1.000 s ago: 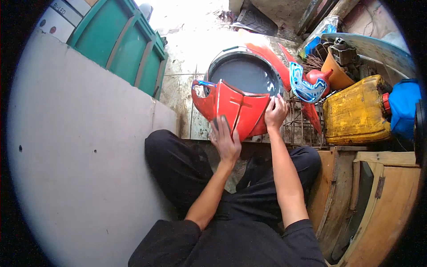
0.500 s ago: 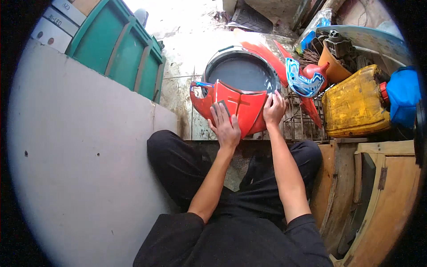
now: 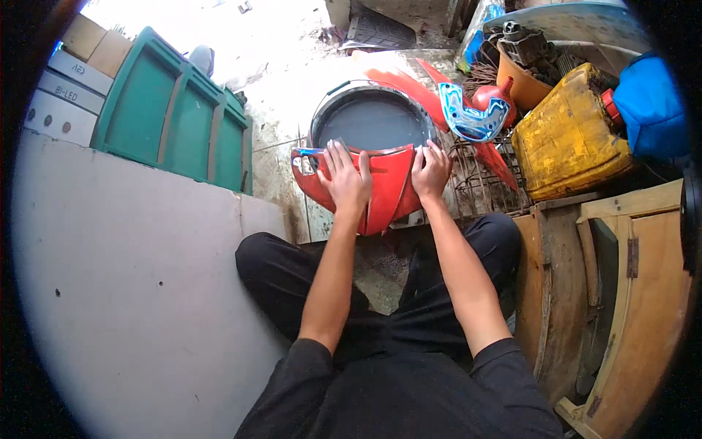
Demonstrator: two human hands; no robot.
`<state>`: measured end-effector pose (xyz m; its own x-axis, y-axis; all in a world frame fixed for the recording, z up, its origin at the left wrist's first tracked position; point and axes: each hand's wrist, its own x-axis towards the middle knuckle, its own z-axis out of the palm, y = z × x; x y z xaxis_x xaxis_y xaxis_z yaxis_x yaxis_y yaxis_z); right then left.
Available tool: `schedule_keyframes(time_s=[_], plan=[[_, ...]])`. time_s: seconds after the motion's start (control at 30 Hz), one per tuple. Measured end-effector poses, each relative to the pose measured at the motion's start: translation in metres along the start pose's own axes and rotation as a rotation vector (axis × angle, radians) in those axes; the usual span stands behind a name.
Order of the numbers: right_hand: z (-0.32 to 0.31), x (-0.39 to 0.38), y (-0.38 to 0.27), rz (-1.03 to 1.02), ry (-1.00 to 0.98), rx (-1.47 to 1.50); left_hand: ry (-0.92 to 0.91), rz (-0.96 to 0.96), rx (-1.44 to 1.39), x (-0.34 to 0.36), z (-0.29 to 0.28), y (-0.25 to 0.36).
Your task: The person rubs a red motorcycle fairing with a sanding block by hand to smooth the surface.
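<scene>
A red plastic motorcycle body panel [image 3: 387, 186] leans across the near rim of a round black bucket [image 3: 316, 121], which holds dark grey water. My left hand [image 3: 346, 181] lies on the panel's left half, fingers stretched toward its upper edge. Under those fingertips is a small dark sheet that looks like sandpaper [image 3: 338, 144], mostly hidden by the hand. My right hand [image 3: 431, 175] grips the panel's upper right edge beside the bucket. At the panel's left end is a blue patterned patch [image 3: 307, 152].
Beyond the bucket lie more red panels [image 3: 409, 91] and a blue-white patterned piece [image 3: 472, 117]. To the right stand a yellow jerrycan [image 3: 570, 139], an orange tub [image 3: 523, 80] and a wooden cabinet [image 3: 651, 293]. A white wall [image 3: 146, 256] and green crate [image 3: 172, 110] border the left.
My left hand has slid up the panel with the sheet, toward the bucket side. The right hand keeps its place at the panel's edge. The whole view has shifted slightly.
</scene>
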<state>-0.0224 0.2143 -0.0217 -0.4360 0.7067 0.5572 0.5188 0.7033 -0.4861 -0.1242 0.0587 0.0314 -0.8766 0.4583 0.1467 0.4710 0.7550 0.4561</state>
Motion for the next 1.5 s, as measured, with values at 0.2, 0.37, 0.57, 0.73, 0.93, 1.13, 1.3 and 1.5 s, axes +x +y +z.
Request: schedule_keyframes(time_s=[0.2,0.37,0.57,0.73,0.93,1.13,1.3,1.5], plan=[[-0.003,0.002,0.009,0.028,0.057,0.05,0.071,0.135,-0.049,-0.085,0.013,-0.004],[0.001,-0.003,-0.002,0.015,0.085,0.042,-0.051,0.193,0.171,-0.179,0.026,-0.03],[0.005,-0.001,0.003,0.022,0.116,0.025,-0.021,0.442,0.283,-0.092,0.015,0.032],[0.004,-0.003,0.004,0.093,0.099,0.055,0.022,0.518,0.348,-0.076,0.021,0.04],[-0.001,-0.008,-0.01,0.299,0.078,-0.178,-0.118,0.537,0.373,-0.136,0.013,0.003],[0.003,-0.006,-0.006,0.297,-0.013,-0.079,-0.003,0.574,0.363,-0.049,0.027,0.058],[0.002,0.001,0.001,0.315,-0.075,-0.128,-0.05,0.617,0.394,-0.083,0.009,0.026],[0.004,0.001,-0.001,0.326,-0.107,-0.215,0.005,0.637,0.444,-0.086,0.002,0.023]])
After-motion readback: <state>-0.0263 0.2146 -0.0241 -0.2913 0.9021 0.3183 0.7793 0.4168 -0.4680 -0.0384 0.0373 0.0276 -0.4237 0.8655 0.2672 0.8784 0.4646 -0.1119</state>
